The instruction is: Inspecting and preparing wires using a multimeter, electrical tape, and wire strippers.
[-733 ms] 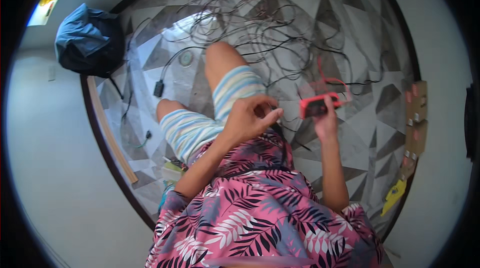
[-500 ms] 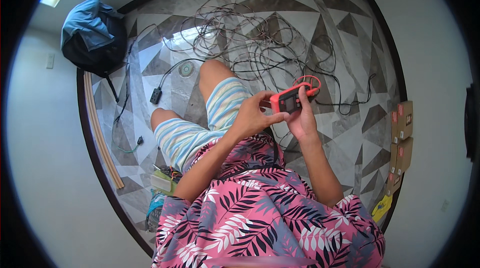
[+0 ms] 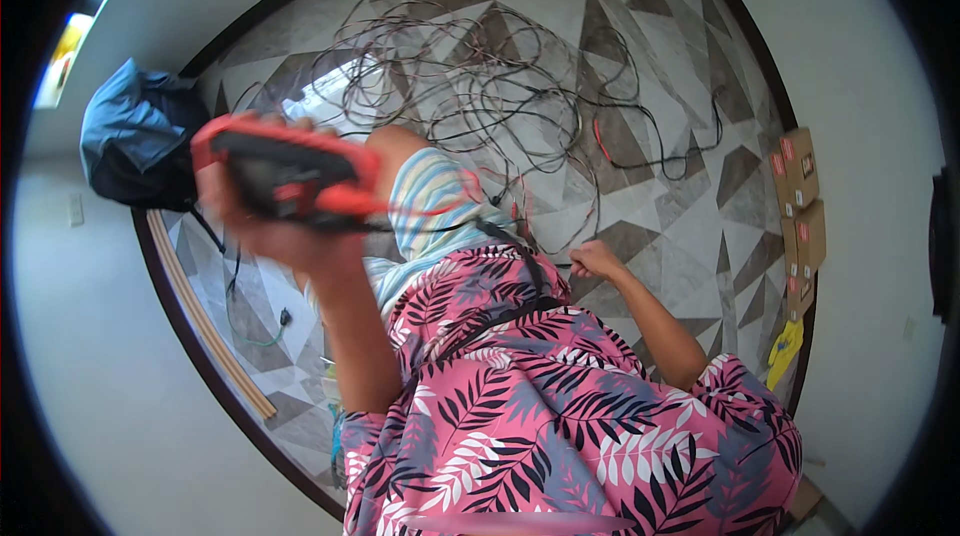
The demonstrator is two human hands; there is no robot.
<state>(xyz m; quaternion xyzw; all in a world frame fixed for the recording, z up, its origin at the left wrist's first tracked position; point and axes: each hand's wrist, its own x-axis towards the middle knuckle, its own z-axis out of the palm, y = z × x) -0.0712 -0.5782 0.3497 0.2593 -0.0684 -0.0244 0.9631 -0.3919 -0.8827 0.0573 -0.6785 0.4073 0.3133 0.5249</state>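
A red and black multimeter (image 3: 285, 176), blurred by motion, is raised at the left, up close. My left hand (image 3: 300, 244) is wrapped round it from below. Red and black test leads (image 3: 425, 228) run from its end across my lap toward the right. By my right thigh, my right hand (image 3: 592, 261) is closed in a fist. A small dark piece shows at its fingers, too small to name.
A large tangle of cables (image 3: 470, 66) spreads over the tiled floor ahead. A black bag with a blue cloth (image 3: 140, 131) stands at the left wall, near long wooden strips (image 3: 205, 321). Brown boxes (image 3: 800, 176) and a yellow item (image 3: 786, 351) line the right wall.
The multimeter, earlier between both hands at the right, has swung up and left in my left hand. My right hand has let go of it, dropped nearer my lap and closed.
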